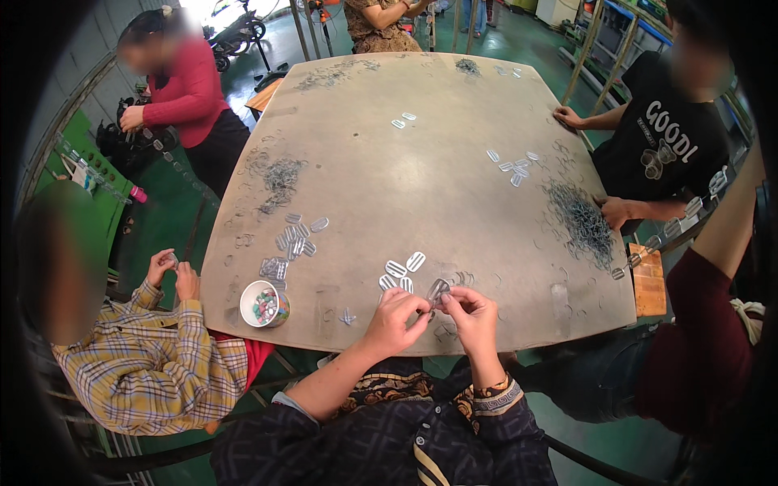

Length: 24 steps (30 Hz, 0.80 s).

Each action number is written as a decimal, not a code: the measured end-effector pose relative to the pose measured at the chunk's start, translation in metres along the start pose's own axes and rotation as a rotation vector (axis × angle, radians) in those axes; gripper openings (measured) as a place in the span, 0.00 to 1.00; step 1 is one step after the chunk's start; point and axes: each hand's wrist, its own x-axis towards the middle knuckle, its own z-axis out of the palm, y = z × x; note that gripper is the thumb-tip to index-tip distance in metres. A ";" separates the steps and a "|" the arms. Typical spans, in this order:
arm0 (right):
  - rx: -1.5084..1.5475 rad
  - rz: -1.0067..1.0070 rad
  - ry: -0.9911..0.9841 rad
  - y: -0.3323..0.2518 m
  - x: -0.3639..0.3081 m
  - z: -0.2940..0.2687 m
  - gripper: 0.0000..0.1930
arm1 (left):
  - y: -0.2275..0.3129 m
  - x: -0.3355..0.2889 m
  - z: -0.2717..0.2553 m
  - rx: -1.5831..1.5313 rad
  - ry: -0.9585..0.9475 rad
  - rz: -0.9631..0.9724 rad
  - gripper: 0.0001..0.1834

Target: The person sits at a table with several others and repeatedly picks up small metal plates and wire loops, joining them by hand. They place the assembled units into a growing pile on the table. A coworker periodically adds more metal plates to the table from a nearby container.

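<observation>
Over the table's near edge, my right hand [472,317] pinches a slotted metal plate [438,291], oval with long cut-outs, holding it upright. Close against its lower left side is my left hand [399,319], thumb and fingertips pressed together. Whatever those fingertips hold is too small to make out. Just beyond my hands lie several loose slotted plates [395,269] of the same shape. Thin open wire rings [445,330] are scattered on the tabletop beside and partly behind my hands.
On the large tan table [405,202] are a wire-ring pile [579,223] at right, another [281,180] at left, and a plate cluster [296,236]. A white cup [261,305] holds coloured pieces. Co-workers sit or stand around; a linked plate chain [673,227] hangs at right.
</observation>
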 end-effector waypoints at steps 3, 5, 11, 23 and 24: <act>-0.053 -0.078 0.029 0.000 -0.001 -0.005 0.07 | -0.001 0.006 0.005 0.004 -0.009 0.043 0.08; -0.070 -0.119 0.046 -0.011 -0.001 -0.006 0.06 | -0.002 0.016 0.006 -0.007 -0.033 0.084 0.08; -0.369 -0.346 0.225 -0.046 -0.005 -0.027 0.05 | -0.020 0.045 0.016 -0.104 0.006 -0.049 0.06; -0.710 -0.551 0.506 -0.074 -0.021 -0.084 0.05 | -0.054 0.024 0.075 0.491 -0.299 0.027 0.04; -0.723 -0.556 0.510 -0.073 -0.023 -0.087 0.05 | -0.055 0.024 0.073 0.530 -0.317 0.062 0.04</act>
